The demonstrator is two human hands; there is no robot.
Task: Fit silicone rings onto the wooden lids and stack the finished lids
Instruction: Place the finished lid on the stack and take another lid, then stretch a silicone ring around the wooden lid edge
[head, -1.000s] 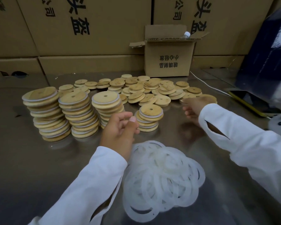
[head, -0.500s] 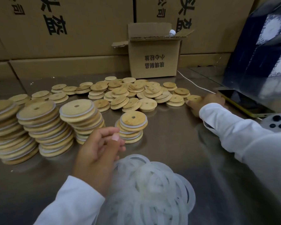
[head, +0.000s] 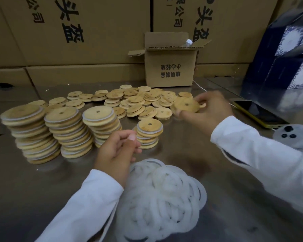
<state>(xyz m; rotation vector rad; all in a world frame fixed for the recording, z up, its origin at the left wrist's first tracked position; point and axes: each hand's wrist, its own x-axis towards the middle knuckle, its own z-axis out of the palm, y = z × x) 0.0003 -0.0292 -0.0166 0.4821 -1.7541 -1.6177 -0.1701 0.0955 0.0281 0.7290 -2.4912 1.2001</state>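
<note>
On a steel tabletop [head: 42, 198] walled by cardboard cartons [head: 103, 32], a wooden lid [head: 185, 105] was gripped by the right hand [head: 206, 114], while the curled left hand's [head: 117, 151] hold could not be told.

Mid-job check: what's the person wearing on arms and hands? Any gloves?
No gloves; the left hand and right hand are bare. Long white left sleeve and right sleeve reach the wrists, with a dark slit near the right cuff. No watch or ring visible.
</note>
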